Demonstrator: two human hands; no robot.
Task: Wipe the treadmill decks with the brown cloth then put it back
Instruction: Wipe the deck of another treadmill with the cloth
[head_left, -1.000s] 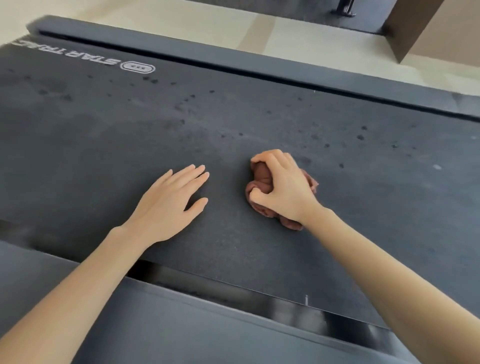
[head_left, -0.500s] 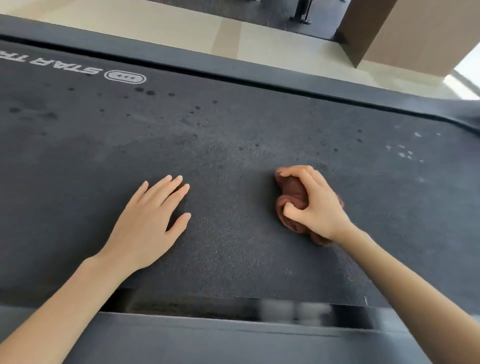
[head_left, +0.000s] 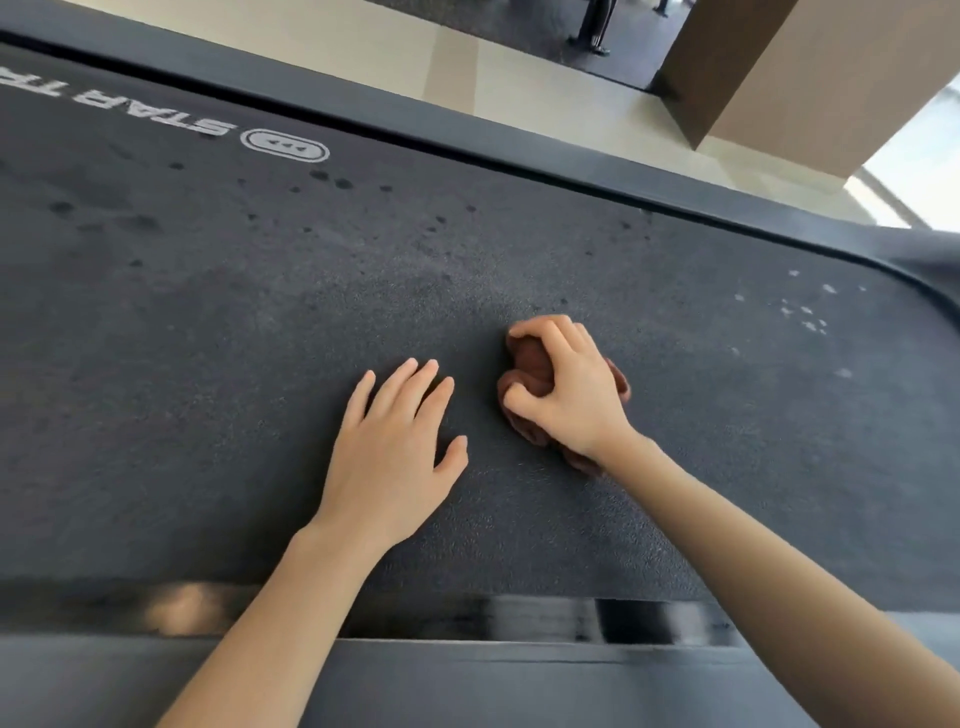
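Note:
A dark grey treadmill deck (head_left: 218, 322) fills most of the head view, speckled with dark spots toward its far side and pale flecks at the right. My right hand (head_left: 569, 387) grips a bunched brown cloth (head_left: 530, 364) and holds it down on the belt near the middle. Most of the cloth is hidden under the fingers and palm. My left hand (head_left: 395, 457) rests flat on the belt just left of the cloth, fingers straight and spread, holding nothing.
The treadmill's near side rail (head_left: 467, 686) runs along the bottom, the far rail (head_left: 363, 111) along the top. Beyond it lies pale flooring (head_left: 395, 47) and a brown pillar (head_left: 769, 67) at top right. The deck curves to its end at right.
The view has shifted right along the deck toward its rounded end. My right hand with the cloth has slid right over the belt, and my left hand has followed and now lies closer to it.

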